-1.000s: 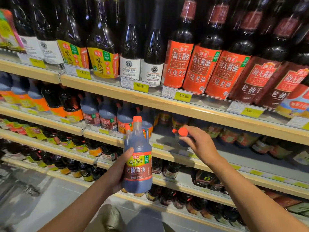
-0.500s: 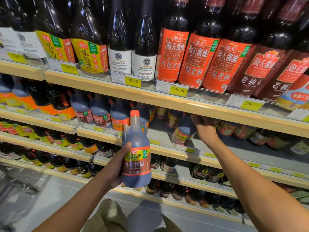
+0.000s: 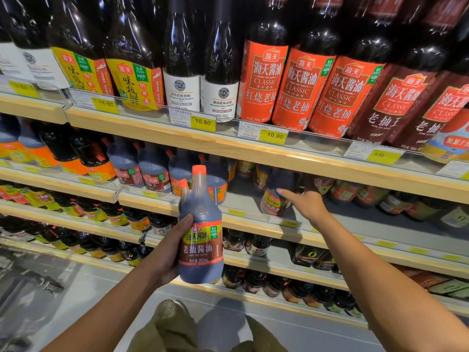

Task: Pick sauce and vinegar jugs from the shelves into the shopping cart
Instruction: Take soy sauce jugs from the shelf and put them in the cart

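- The left hand point(image 3: 167, 252) is gripping a jug point(image 3: 200, 240) of dark sauce just below the middle of the frame, thumb curled onto the jug's left shoulder and the other fingers hidden behind it.
- The jug is standing upright in the air in front of the shelves, its orange cap point(image 3: 199, 170) uppermost and its label facing the camera.
- The right hand point(image 3: 308, 205) is reaching onto the second shelf point(image 3: 243, 201), right of centre, to a second jug point(image 3: 275, 199).
- Its thumb is lying stretched against that jug's side. The remaining fingers are out of sight, so it cannot be told whether the hand is holding it.
- The second jug is standing on the shelf, leaning slightly.
- Tall bottles point(image 3: 264, 80) with red, yellow and white labels are lining the top shelf across the upper frame, above yellow price tags point(image 3: 203, 122).
- More jugs point(image 3: 154, 171) are sitting left of centre on the second shelf.
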`<state>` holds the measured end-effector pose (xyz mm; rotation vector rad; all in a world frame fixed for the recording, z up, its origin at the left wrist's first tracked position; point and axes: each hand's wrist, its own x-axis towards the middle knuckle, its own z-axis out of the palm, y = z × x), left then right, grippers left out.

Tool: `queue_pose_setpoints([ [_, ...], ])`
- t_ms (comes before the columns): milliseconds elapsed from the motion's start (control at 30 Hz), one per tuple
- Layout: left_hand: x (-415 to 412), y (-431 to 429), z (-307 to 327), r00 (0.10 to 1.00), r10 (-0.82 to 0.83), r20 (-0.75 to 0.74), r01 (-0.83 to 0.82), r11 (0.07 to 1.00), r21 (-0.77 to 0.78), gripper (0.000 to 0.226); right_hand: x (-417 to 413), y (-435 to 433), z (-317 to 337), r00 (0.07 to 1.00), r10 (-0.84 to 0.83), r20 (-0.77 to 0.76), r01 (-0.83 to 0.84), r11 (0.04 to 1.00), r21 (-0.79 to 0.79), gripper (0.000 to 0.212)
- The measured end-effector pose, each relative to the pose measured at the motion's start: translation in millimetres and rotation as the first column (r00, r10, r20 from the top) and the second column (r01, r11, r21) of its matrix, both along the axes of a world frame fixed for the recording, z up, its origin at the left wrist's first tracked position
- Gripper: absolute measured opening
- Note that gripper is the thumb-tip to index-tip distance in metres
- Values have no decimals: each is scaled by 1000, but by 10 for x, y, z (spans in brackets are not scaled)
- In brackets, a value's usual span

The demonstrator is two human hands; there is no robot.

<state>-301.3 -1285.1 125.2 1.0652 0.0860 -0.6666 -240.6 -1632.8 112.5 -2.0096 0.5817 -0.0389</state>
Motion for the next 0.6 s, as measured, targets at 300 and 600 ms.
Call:
queue_pose_setpoints([
  [300,-38,-2,-43,1000,-8,-3,8,1000,16,107,-22,9,-113,998,63,-31,-61,996,69,74],
  [600,-26,52,-34,999,-35,-26,35,999,26,108,-64,-44,-137,995,102,6,-101,979,178,74],
])
